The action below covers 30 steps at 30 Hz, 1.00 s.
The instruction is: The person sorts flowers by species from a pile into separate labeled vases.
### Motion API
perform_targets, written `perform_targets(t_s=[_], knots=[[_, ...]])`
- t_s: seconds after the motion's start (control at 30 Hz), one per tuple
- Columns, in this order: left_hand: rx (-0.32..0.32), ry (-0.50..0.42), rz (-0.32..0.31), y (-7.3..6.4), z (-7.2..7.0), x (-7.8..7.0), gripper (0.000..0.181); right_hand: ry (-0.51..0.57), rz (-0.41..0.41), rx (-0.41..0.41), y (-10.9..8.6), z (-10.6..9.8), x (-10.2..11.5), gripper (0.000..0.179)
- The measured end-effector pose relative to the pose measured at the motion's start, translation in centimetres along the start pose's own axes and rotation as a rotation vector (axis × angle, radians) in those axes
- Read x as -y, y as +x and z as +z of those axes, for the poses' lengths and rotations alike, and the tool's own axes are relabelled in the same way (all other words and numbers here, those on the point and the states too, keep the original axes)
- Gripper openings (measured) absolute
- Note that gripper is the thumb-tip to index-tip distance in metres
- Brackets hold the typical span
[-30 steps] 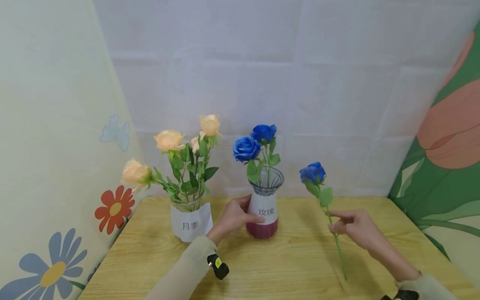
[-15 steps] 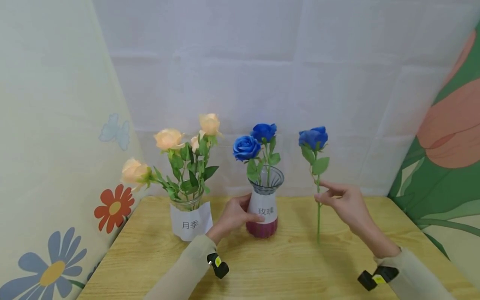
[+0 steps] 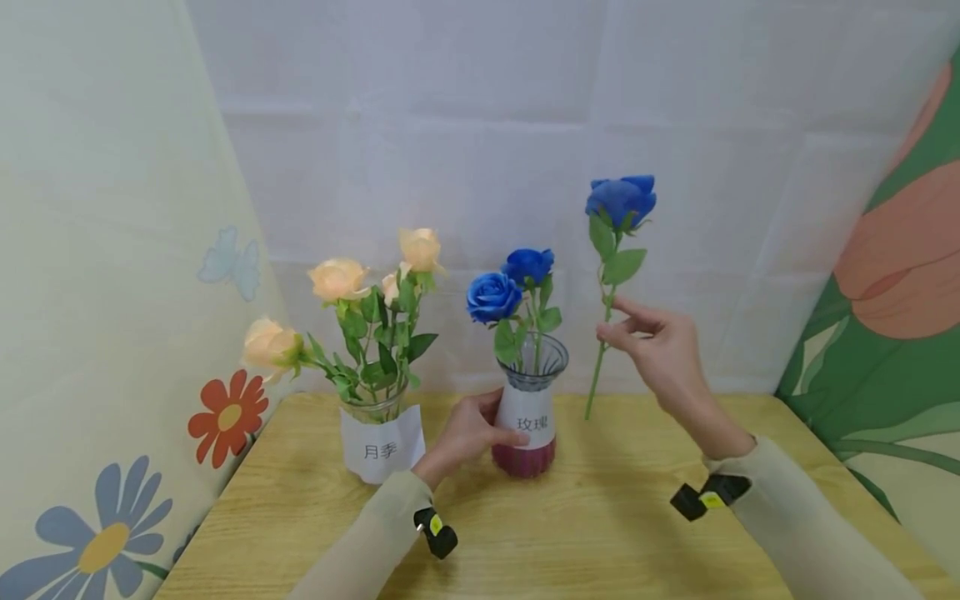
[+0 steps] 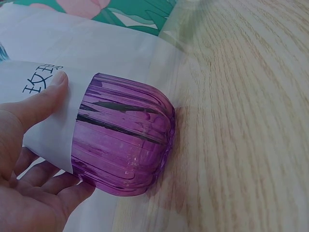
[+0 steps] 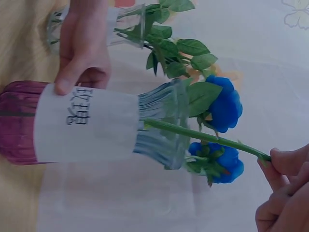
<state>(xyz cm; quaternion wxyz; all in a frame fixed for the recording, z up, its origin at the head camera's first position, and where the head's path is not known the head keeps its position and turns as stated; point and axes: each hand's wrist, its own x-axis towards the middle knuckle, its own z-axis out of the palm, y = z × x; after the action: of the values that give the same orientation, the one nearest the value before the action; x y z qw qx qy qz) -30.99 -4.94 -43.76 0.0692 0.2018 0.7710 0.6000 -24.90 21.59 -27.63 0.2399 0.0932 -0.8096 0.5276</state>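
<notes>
My left hand [image 3: 471, 435] grips a ribbed glass vase [image 3: 525, 460], thumb across its white paper label and fingers around the far side. The vase is blue-grey at the flared mouth and purple at the base [image 4: 128, 137]. Two blue roses [image 3: 493, 297] stand in it. Up to the right, my right hand [image 3: 663, 354] pinches the green stem [image 3: 596, 379] of another blue rose [image 3: 621, 202] between thumb and fingertips. That rose is nearly upright, its bloom above the others and its lower stem end in the air right of the vase.
To the left, a clear glass vase [image 3: 378, 408] with a white paper label [image 3: 382, 446] holds several peach roses [image 3: 339, 280]. Both vases stand on a wooden table [image 3: 570, 533]. A white cloth [image 3: 712, 208] hangs behind, with flower-patterned panels on both sides.
My right hand has risen and moved left with the blue rose, lifting its stem off the table area and turning it more upright. The left hand has stayed on the vase.
</notes>
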Motion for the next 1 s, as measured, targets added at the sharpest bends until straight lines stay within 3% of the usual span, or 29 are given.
perform_targets(t_s=[0.4, 0.6, 0.77, 1.0], knots=[[-0.012, -0.004, 0.001, 0.1, -0.1, 0.1, 0.081, 0.228, -0.151, -0.193, 4.1, 2.5, 2.1, 0.038], [0.000, -0.008, 0.006, 0.2, 0.0, 0.5, 0.078, 0.179, -0.196, -0.191, 4.5, 4.4, 0.8, 0.039], [0.000, -0.009, 0.005, 0.1, 0.2, 0.5, 0.076, 0.098, -0.197, -0.160, 3.6, 5.8, -1.3, 0.040], [0.004, -0.012, 0.016, 0.2, 0.1, 0.4, 0.077, 0.064, -0.182, -0.107, 2.2, 6.9, -3.1, 0.041]])
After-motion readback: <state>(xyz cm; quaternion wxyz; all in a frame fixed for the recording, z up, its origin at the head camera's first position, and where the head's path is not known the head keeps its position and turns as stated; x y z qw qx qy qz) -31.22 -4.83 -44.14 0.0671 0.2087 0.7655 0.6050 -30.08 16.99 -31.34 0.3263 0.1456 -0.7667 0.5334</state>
